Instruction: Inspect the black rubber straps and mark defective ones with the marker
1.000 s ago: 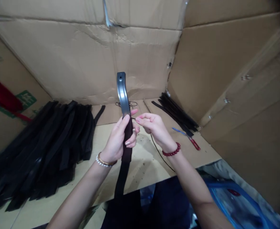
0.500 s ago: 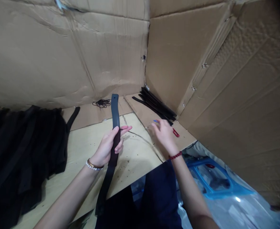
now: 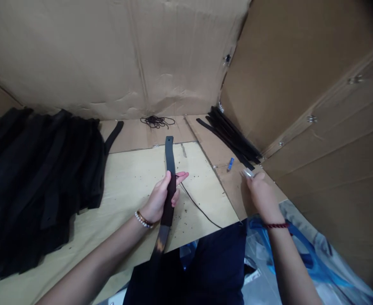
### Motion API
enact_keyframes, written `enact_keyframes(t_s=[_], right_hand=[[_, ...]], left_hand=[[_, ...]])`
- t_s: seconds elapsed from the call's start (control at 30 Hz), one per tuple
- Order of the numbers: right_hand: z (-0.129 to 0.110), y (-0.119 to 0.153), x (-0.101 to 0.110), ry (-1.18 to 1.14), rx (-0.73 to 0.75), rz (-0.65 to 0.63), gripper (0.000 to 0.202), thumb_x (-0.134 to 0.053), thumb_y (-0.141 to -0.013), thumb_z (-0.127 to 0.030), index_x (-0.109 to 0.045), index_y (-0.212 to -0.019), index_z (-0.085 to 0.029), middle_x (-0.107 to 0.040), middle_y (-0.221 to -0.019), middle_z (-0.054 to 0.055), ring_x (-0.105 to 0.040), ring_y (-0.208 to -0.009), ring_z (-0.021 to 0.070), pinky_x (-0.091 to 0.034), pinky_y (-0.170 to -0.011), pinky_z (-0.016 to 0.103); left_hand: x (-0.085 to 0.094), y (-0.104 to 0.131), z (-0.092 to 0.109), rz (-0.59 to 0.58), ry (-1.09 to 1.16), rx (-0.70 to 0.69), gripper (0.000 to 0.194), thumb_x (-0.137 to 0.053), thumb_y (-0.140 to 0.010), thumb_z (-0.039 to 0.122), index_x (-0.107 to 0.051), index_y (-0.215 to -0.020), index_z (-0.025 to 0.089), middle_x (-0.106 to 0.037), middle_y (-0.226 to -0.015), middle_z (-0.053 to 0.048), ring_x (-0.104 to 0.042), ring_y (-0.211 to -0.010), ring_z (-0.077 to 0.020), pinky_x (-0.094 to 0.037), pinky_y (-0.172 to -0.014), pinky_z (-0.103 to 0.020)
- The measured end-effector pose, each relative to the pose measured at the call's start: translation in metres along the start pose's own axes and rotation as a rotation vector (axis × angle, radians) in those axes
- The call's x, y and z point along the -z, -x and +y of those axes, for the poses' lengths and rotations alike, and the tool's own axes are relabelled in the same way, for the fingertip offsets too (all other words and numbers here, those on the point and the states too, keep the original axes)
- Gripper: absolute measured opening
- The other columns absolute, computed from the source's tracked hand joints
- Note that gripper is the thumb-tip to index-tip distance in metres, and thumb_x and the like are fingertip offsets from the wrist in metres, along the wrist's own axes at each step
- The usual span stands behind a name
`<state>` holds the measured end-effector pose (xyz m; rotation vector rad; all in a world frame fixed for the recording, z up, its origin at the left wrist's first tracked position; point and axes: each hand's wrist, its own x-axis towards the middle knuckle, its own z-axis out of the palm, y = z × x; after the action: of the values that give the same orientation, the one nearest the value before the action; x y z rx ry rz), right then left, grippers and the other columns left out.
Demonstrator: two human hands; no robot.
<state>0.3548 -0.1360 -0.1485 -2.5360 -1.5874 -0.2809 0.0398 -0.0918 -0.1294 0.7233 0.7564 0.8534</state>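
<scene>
My left hand (image 3: 161, 195) is closed around a long dark strap (image 3: 169, 154), gripping its middle section, which is wrapped in a darker sleeve. A small hole shows near the strap's upper end, and its lower end runs down over the table edge. From the fingers of that hand a thin black cord (image 3: 199, 206) trails right to the table edge. At the right, my right hand (image 3: 261, 190) is closed on a small tool with a silver tip (image 3: 248, 173); the palm hides the rest of it. Beside it lies a small blue object (image 3: 230, 164).
A large heap of black straps (image 3: 43, 182) covers the table's left side. At the back lie a tangle of black cord (image 3: 157, 121) and, to the right, a bundle of black strips (image 3: 233, 135). Cardboard walls (image 3: 186, 55) enclose the back and right. Dark crumbs dot the table (image 3: 129, 190).
My right hand has moved right from beside the blue object and taken hold of the silver-tipped tool. The red object seen there is now out of sight. My left hand keeps its grip on the strap.
</scene>
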Motion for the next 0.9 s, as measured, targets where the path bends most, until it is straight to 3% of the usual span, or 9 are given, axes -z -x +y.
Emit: enact_keyframes(t_s=[0.1, 0.2, 0.27, 0.33, 0.4, 0.5, 0.57, 0.73, 0.9], right_hand=[[-0.017, 0.018, 0.019, -0.334, -0.039, -0.053, 0.032, -0.047, -0.097, -0.039, -0.055, -0.109, -0.011, -0.064, -0.076, 0.013, -0.061, -0.064, 0.025, -0.041, -0.057, 0.032], [-0.067, 0.047, 0.038, -1.095, -0.088, -0.133, 0.035, -0.045, -0.096, -0.053, -0.055, -0.104, -0.02, -0.053, -0.068, 0.0, -0.048, -0.054, 0.0146, -0.036, -0.049, 0.025], [-0.109, 0.067, 0.046, -1.475, -0.182, -0.353, 0.039, -0.049, -0.093, -0.06, -0.055, -0.097, -0.021, -0.046, -0.063, -0.004, -0.035, -0.045, 0.009, -0.025, -0.041, 0.021], [-0.146, 0.082, 0.047, -1.697, -0.25, -0.644, 0.038, -0.061, -0.087, -0.058, -0.055, -0.091, -0.021, -0.039, -0.059, -0.008, -0.026, -0.042, 0.0052, -0.017, -0.038, 0.018], [-0.172, 0.09, 0.045, -1.796, -0.258, -0.78, 0.037, -0.063, -0.087, -0.057, -0.055, -0.089, -0.02, -0.038, -0.056, -0.01, -0.024, -0.041, 0.0035, -0.015, -0.038, 0.016], [-0.189, 0.093, 0.041, -1.839, -0.254, -0.81, 0.036, -0.061, -0.089, -0.056, -0.054, -0.086, -0.021, -0.043, -0.054, -0.01, -0.024, -0.038, 0.0025, -0.012, -0.036, 0.016], [-0.19, 0.092, 0.04, -1.856, -0.276, -0.804, 0.036, -0.06, -0.09, -0.056, -0.053, -0.085, -0.021, -0.045, -0.053, -0.01, -0.024, -0.037, 0.0023, -0.011, -0.035, 0.016], [-0.19, 0.088, 0.04, -1.881, -0.334, -0.841, 0.039, -0.057, -0.092, -0.058, -0.052, -0.081, -0.021, -0.043, -0.048, -0.01, -0.026, -0.034, 0.0025, -0.01, -0.034, 0.016], [-0.189, 0.084, 0.041, -1.848, -0.347, -0.878, 0.04, -0.06, -0.09, -0.059, -0.051, -0.08, -0.021, -0.039, -0.048, -0.011, -0.024, -0.035, 0.0022, -0.008, -0.035, 0.016]], left_hand=[[0.002, -0.001, 0.0, 0.039, -0.021, -0.022, 0.044, -0.044, -0.099, 0.051, -0.065, -0.116, 0.016, -0.056, -0.145, -0.02, -0.04, -0.035, 0.0008, -0.033, -0.033, -0.018], [0.002, -0.001, 0.001, 0.056, -0.071, -0.054, 0.047, -0.043, -0.099, 0.053, -0.064, -0.118, 0.016, -0.062, -0.139, -0.02, -0.043, -0.034, -0.001, -0.034, -0.033, -0.019], [0.003, 0.0, 0.002, 0.053, -0.104, -0.067, 0.051, -0.042, -0.099, 0.054, -0.062, -0.124, 0.014, -0.07, -0.124, -0.02, -0.043, -0.033, -0.0028, -0.035, -0.032, -0.02], [0.003, 0.001, 0.003, 0.049, -0.124, -0.074, 0.055, -0.041, -0.099, 0.054, -0.059, -0.13, 0.012, -0.077, -0.104, -0.017, -0.045, -0.031, -0.0049, -0.035, -0.032, -0.021], [0.004, 0.002, 0.004, 0.038, -0.125, -0.072, 0.058, -0.041, -0.099, 0.053, -0.058, -0.134, 0.011, -0.078, -0.089, -0.013, -0.047, -0.032, -0.0065, -0.036, -0.032, -0.021], [0.005, 0.002, 0.007, 0.027, -0.112, -0.074, 0.058, -0.043, -0.099, 0.052, -0.058, -0.135, 0.011, -0.077, -0.089, -0.012, -0.05, -0.033, -0.007, -0.038, -0.033, -0.021], [0.006, 0.002, 0.008, 0.024, -0.105, -0.079, 0.057, -0.042, -0.099, 0.053, -0.059, -0.136, 0.011, -0.077, -0.089, -0.012, -0.05, -0.033, -0.0068, -0.037, -0.032, -0.021], [0.007, 0.003, 0.007, -0.048, -0.087, -0.076, 0.064, -0.039, -0.099, 0.056, -0.055, -0.141, 0.011, -0.059, -0.046, 0.001, -0.051, -0.032, -0.0107, -0.038, -0.034, -0.02], [0.008, 0.002, 0.007, -0.067, -0.111, -0.076, 0.066, -0.038, -0.1, 0.057, -0.052, -0.144, 0.01, -0.058, -0.043, 0.0, -0.049, -0.031, -0.0105, -0.036, -0.034, -0.02]])
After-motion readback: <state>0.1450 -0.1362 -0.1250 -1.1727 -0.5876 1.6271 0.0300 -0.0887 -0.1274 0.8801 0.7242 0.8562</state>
